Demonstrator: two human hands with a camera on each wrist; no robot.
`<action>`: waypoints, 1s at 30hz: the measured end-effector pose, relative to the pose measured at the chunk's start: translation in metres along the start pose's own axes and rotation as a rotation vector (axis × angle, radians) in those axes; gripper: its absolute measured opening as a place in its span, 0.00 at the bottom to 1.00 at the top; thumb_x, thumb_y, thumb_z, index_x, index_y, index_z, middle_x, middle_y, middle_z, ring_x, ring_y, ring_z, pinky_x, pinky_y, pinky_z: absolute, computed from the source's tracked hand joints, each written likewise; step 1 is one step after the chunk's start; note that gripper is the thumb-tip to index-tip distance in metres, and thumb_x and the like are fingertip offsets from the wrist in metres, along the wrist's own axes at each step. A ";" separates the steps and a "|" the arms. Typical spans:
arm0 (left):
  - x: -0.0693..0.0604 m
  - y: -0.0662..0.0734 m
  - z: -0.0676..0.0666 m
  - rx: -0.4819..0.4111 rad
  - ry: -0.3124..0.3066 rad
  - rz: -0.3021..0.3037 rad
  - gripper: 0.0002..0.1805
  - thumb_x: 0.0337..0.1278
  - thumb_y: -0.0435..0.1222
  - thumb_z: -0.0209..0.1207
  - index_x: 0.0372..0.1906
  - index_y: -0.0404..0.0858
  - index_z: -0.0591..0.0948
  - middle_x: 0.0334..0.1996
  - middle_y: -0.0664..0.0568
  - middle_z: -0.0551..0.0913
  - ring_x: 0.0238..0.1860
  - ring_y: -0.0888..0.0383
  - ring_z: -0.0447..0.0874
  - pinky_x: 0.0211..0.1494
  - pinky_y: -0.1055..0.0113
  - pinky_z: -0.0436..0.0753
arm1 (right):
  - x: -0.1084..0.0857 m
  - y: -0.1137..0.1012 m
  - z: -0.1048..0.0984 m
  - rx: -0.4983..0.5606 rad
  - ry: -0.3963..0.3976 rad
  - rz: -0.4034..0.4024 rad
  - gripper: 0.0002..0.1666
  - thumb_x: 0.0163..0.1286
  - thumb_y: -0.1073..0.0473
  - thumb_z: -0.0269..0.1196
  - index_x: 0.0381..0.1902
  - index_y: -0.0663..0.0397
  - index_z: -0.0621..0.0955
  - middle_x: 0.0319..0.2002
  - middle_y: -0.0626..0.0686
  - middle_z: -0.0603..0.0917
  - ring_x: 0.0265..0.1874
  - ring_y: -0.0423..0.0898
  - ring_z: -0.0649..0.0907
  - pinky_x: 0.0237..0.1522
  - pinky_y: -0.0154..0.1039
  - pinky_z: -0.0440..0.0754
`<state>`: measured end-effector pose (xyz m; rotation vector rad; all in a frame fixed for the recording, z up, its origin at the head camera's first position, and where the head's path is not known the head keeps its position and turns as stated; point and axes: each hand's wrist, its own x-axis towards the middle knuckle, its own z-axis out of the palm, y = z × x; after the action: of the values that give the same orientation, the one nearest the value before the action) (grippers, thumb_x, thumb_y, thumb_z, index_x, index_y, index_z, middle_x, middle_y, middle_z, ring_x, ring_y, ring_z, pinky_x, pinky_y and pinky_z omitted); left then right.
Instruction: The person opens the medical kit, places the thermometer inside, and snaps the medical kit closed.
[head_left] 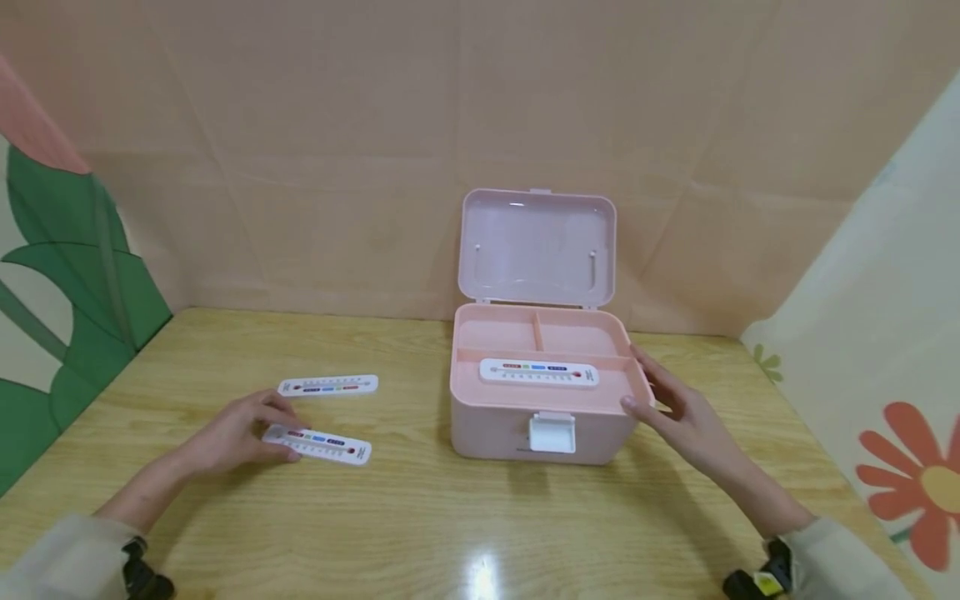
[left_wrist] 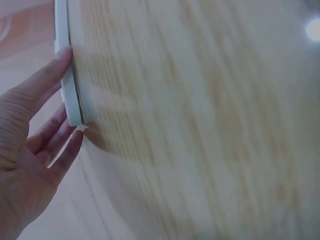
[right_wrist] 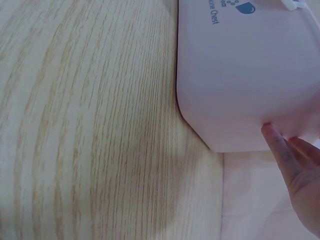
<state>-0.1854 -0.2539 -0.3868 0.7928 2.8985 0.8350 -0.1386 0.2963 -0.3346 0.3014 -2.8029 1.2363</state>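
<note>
So the left hand (head_left: 243,429) is over in the lower left of the frame, thumb and fingers pinched on the left end of a white thermometer card (head_left: 333,446), with the rest of the card poking out toward the middle. Can't really tell if it's lifted a bit or sitting on the wood. A second card (head_left: 328,385) lies on the tabletop (head_left: 375,533) just above it in the frame, printed the other way up. Right of centre there's a pink box (head_left: 495,432) with its lid (head_left: 536,246) standing open at the back, and a third card (head_left: 538,380) lies flat in the wide front compartment of the tray, below the two smaller back ones. The right hand (head_left: 686,421) is on the box's right side, fairly open, thumb by the front corner and fingers further back, fingertips touching the pink wall in the right wrist view, not wrapped around anything. Same view shows "Chest" printed on the front. There's a white latch (head_left: 552,433) on the front too, a plain tan backdrop (head_left: 337,167) behind everything, and a big red flower (head_left: 915,487) at the right edge.
</note>
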 end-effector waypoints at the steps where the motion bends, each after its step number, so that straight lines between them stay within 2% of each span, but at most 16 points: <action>1: 0.000 0.000 0.000 0.002 0.006 -0.003 0.20 0.36 0.46 0.75 0.40 0.45 0.88 0.42 0.53 0.80 0.46 0.53 0.76 0.50 0.58 0.73 | 0.000 0.000 0.000 0.000 0.001 0.000 0.41 0.71 0.52 0.58 0.76 0.37 0.52 0.73 0.62 0.58 0.65 0.66 0.67 0.53 0.54 0.78; 5: 0.000 0.002 0.001 -0.007 0.017 -0.030 0.20 0.38 0.47 0.74 0.40 0.45 0.88 0.44 0.52 0.81 0.47 0.52 0.77 0.50 0.57 0.74 | 0.001 0.001 0.000 0.001 0.004 -0.001 0.42 0.71 0.52 0.58 0.76 0.37 0.52 0.73 0.62 0.59 0.65 0.66 0.67 0.53 0.54 0.78; 10: -0.001 0.005 0.001 -0.040 0.033 -0.065 0.19 0.38 0.46 0.74 0.40 0.45 0.87 0.45 0.49 0.84 0.49 0.48 0.79 0.54 0.49 0.77 | 0.001 0.001 0.000 -0.002 0.005 -0.006 0.42 0.71 0.52 0.58 0.76 0.38 0.52 0.73 0.61 0.58 0.65 0.66 0.67 0.53 0.50 0.79; 12: -0.001 0.006 0.000 -0.041 0.036 -0.057 0.19 0.38 0.46 0.74 0.40 0.44 0.87 0.45 0.48 0.84 0.49 0.46 0.80 0.53 0.49 0.77 | 0.001 0.001 0.000 0.000 0.004 -0.005 0.42 0.71 0.52 0.58 0.76 0.38 0.52 0.73 0.61 0.58 0.65 0.66 0.67 0.53 0.51 0.79; 18: 0.000 0.010 -0.001 -0.022 0.034 -0.101 0.22 0.39 0.49 0.73 0.42 0.45 0.86 0.44 0.52 0.86 0.47 0.53 0.81 0.49 0.61 0.79 | 0.001 0.000 0.000 0.004 0.000 0.002 0.42 0.71 0.51 0.58 0.76 0.37 0.51 0.73 0.61 0.58 0.65 0.66 0.67 0.54 0.55 0.77; 23: 0.000 0.014 -0.001 -0.052 0.039 -0.124 0.24 0.42 0.49 0.72 0.45 0.41 0.85 0.42 0.50 0.85 0.40 0.58 0.79 0.40 0.70 0.77 | 0.001 0.000 0.000 0.003 0.001 -0.002 0.42 0.71 0.52 0.58 0.76 0.37 0.51 0.73 0.61 0.58 0.65 0.66 0.67 0.53 0.54 0.78; 30: 0.001 0.018 -0.001 -0.107 0.057 -0.149 0.22 0.44 0.45 0.72 0.46 0.41 0.84 0.44 0.47 0.84 0.38 0.57 0.76 0.35 0.74 0.75 | 0.001 0.000 0.000 0.008 0.000 -0.002 0.42 0.71 0.51 0.58 0.76 0.37 0.52 0.73 0.60 0.58 0.66 0.66 0.67 0.53 0.54 0.77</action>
<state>-0.1776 -0.2405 -0.3770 0.5458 2.8878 1.0014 -0.1393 0.2961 -0.3351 0.3054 -2.7977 1.2477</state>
